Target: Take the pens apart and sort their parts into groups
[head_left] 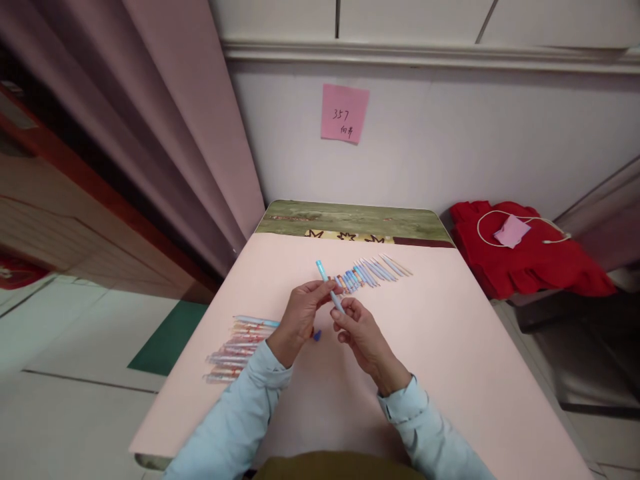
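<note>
A light blue pen (321,270) slants between my two hands above the middle of the table, its brighter blue end pointing up and away. My left hand (303,308) pinches it around the middle. At its lower end, the fingers of my right hand (361,328) close on it. A small dark blue piece (317,335) shows just below my left fingers; whether they touch it I cannot tell. Behind my hands lies a row of short blue and orange pen parts (350,280), running into slim pale sticks (384,268). Several patterned pens (240,347) lie side by side near my left forearm.
The pale pink table cover (440,373) stops short of the green tabletop edge (350,217) by the wall. A pink note (345,113) is stuck there. To the right, a red cloth (530,267) bears a white cable and pink paper. A curtain (190,120) hangs at left.
</note>
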The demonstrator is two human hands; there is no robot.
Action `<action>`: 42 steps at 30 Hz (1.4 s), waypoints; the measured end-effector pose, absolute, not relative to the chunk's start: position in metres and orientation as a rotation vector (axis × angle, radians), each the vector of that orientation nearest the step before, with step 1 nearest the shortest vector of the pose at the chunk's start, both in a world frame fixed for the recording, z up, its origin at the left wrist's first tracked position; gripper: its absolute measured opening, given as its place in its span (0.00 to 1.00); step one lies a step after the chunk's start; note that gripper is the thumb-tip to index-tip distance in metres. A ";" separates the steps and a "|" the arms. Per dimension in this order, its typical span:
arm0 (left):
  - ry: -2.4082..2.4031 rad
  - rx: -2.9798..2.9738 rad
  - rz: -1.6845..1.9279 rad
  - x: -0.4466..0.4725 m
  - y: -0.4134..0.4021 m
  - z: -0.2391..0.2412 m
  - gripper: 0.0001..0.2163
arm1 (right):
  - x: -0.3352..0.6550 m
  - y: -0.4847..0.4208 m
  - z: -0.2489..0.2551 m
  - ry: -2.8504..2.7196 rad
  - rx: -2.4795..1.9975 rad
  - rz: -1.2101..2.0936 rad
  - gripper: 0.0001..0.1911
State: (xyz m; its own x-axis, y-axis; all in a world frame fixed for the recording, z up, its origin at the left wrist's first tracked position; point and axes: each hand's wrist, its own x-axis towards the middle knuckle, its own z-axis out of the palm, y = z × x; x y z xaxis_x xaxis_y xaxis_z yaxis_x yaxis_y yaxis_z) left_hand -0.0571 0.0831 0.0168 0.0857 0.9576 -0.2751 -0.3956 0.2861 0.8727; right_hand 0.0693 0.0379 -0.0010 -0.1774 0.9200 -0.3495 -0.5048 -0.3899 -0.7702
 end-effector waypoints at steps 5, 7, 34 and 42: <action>1.038 0.727 1.138 -0.058 0.085 0.014 0.11 | 0.068 0.038 -0.001 -0.574 -0.962 1.885 0.25; 1.038 0.719 1.154 -0.060 0.086 0.013 0.11 | 0.068 0.038 0.000 -0.586 -0.969 1.883 0.25; 1.165 0.588 1.291 -0.071 0.108 -0.021 0.13 | 0.083 0.034 -0.042 -0.729 -1.293 1.646 0.20; 1.221 0.540 1.339 -0.079 0.112 -0.030 0.13 | 0.092 0.034 -0.051 -0.672 -1.298 1.664 0.20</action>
State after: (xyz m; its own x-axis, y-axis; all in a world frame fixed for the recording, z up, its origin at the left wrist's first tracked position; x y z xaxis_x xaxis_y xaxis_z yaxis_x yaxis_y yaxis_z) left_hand -0.0793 0.1122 -0.0303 -0.2077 0.9147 -0.3467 -0.4294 0.2332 0.8725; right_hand 0.0918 0.0340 -0.0514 -0.0506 0.8854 -0.4621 -0.3160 -0.4531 -0.8336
